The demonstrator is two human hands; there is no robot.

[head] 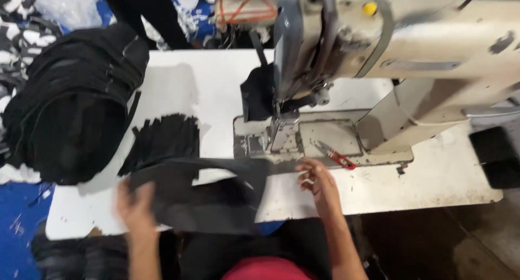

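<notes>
White desk [227, 79], worn, with a cream sewing machine [411, 47] standing on its right half. All places below are relative to the machine. Snips [337, 156] with red handles lie on the machine's base plate, just in front of the needle post. Black cloth [257, 93] is bunched behind the needle, touching the post. Left of the machine, near the desk's middle, a fan of black strips [162, 139]. Far left, a big heap of black pieces [70, 101] hangs over the desk edge. Blue floor [16, 226] below the heap; patterned fabric beyond it at the far corner. A dark-clothed person stands behind the desk.

Black panel [206, 196] lies in front of the machine at the desk's near edge, partly overhanging.

Left hand [135, 204] is motion-blurred on the panel's left end; fingers look spread flat on it, grip probably not closed. Right hand [319, 182] rests on the desk just in front of the base plate, fingers loosely curled, released, holding nothing, just beside the panel's right edge.
</notes>
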